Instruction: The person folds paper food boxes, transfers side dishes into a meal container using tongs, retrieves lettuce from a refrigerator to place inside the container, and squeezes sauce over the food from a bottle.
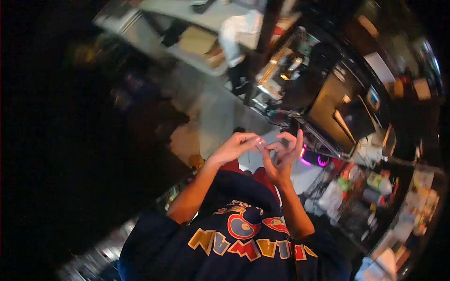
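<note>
Head view: looks down on two bare hands raised before a dark navy short-sleeved T-shirt [225, 269] printed with round cartoon eyes [243, 227] and chunky gold, blue and red letters [243, 250]. Shows the left hand [239, 146] with thumb and fingers drawn together, reaching toward the right hand [282, 157], its fingers partly curled and the outer one extended. Shows fingertips meeting or nearly meeting between the two; cannot tell, through blur, if pinching anything small there. Shows just beside the right hand, nearest to it yet apart, a black device with glowing magenta rings [322, 160]. Includes red fabric [266, 178] below the hands, grey floor [215, 110] beyond, and, farther right, a crumpled white bag [332, 194] amid blurred clutter.
</note>
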A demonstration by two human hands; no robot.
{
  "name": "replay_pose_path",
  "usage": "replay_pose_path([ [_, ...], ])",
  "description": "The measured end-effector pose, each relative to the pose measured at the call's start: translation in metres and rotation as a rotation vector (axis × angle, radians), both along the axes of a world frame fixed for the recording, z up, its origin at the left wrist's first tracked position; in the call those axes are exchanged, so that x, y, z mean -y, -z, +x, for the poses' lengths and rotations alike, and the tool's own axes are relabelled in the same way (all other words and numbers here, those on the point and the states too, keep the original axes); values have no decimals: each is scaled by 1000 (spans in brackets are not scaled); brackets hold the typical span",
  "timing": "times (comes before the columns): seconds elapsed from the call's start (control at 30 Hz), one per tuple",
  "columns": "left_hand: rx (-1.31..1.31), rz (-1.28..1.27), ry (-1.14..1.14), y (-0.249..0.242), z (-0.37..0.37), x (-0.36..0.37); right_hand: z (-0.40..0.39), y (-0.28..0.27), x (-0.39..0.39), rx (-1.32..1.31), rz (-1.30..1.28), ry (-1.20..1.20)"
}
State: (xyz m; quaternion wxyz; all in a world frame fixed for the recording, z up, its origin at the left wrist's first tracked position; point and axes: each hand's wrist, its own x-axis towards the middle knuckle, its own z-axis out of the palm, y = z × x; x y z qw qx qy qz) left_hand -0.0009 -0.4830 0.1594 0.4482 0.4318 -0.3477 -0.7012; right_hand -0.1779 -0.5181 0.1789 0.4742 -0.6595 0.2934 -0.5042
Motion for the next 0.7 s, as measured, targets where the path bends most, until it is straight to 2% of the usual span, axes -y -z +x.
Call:
replay_pose_path([
  [0.07, -130, -43, -126, 5, -20, -64, -18, 7, -42, -54, -14, -155],
  [0.1, -3, -14, -194, 17, -32, -95, -26, 13, -62, -67, -25, -251],
  [0.13, 70, -96, -355, 29, -47, -129, -32, 14, -86, -104, 75, -307],
  [0.17, 44, -53, -474, 34, -63, -163, -40, 16, -110, -151, 173, -382],
  [0.2, 174, -28, -540, 53, -72, -197, -40, 25, -131, -166, 144, -459],
  [0.23, 366, 126, -546, 23, -76, -233, -42, 33, -156, -181, 120, -540],
  [0.27, 485, 121, -670, 16, -89, -270, -45, 35, -183, -193, 207, -608],
  [0.3, 523, 41, -791, 33, -100, -305, -44, 34, -207, -218, 286, -666],
  [0.37, 560, 180, -848, 7, -116, -374, -38, 25, -258, -190, 280, -918],
  [0.47, 766, 278, -1102, -5, -145, -454, -32, 21, -320, -241, 302, -1146],
  [0.57, 802, 319, -1247, 1, -161, -525, -19, 20, -383, -307, 277, -1294],
  [0.7, 568, 262, -1398, -16, -168, -635, 4, 26, -479, -327, 209, -1436],
])
